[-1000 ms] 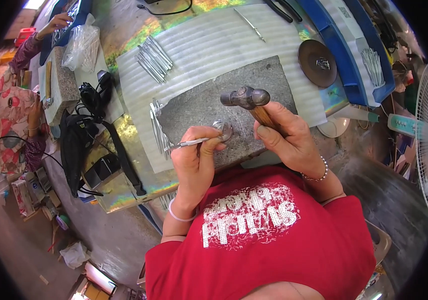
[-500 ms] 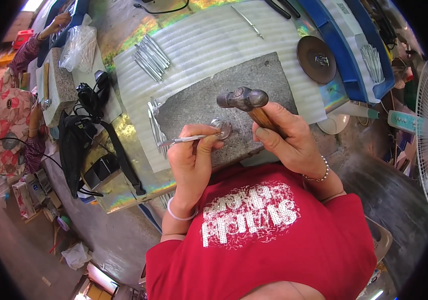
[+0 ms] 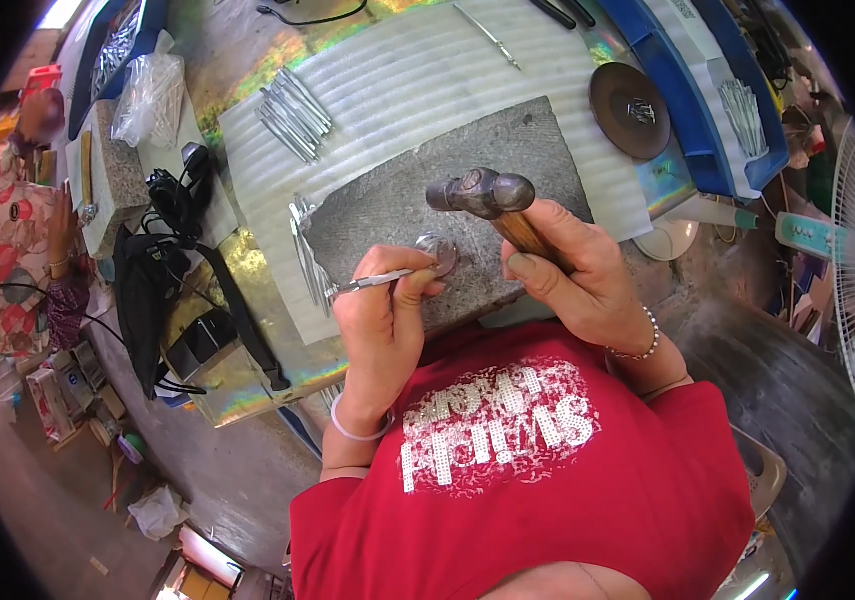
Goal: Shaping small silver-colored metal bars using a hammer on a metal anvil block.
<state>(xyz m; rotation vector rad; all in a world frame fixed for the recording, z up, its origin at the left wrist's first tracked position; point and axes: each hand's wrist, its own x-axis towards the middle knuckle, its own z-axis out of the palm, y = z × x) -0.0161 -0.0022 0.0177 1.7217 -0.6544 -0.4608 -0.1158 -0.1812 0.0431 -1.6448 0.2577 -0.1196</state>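
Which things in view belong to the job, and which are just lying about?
Seemingly in the job:
hammer, in the right hand
thin metal rod, in the left hand
round metal piece near the rod's tip
stone slab

Apparently just about:
black bag
pale plastic bag on the floor
fan
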